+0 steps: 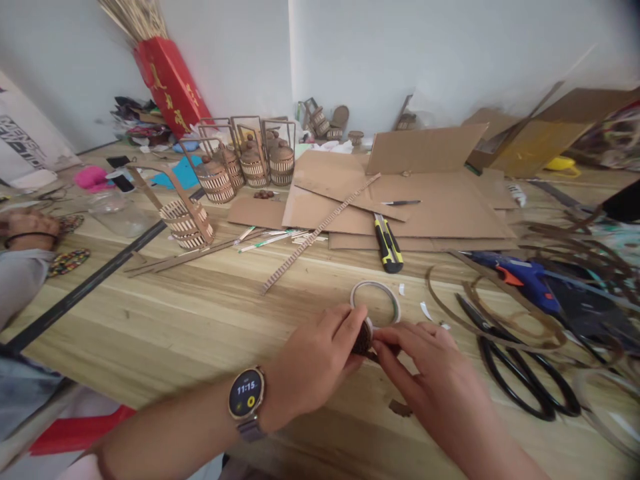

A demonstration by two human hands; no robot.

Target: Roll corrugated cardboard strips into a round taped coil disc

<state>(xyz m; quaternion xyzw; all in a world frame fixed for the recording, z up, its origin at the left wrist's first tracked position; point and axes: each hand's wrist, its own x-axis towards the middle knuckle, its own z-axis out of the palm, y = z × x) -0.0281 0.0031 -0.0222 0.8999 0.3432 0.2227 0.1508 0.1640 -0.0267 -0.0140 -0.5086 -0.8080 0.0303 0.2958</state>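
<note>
My left hand (pixel 320 357), with a watch on its wrist, is closed around a small dark brown round piece (pixel 363 339) near the table's front. The fingertips of my right hand (pixel 420 363) are pinched at the right edge of that piece, on a thin strip whose detail is too small to tell. Just behind both hands a roll of tape (pixel 397 310) lies flat on the wooden table (pixel 240 320). My left fingers partly hide the round piece.
Black scissors (pixel 520 367), brown strip coils and a blue glue gun (pixel 525 277) lie right. A yellow-black cutter (pixel 387 247) rests by cardboard (pixel 440 200). Small woven baskets (pixel 215 180) stand back left. Another person's hand (pixel 30 227) is at the far left.
</note>
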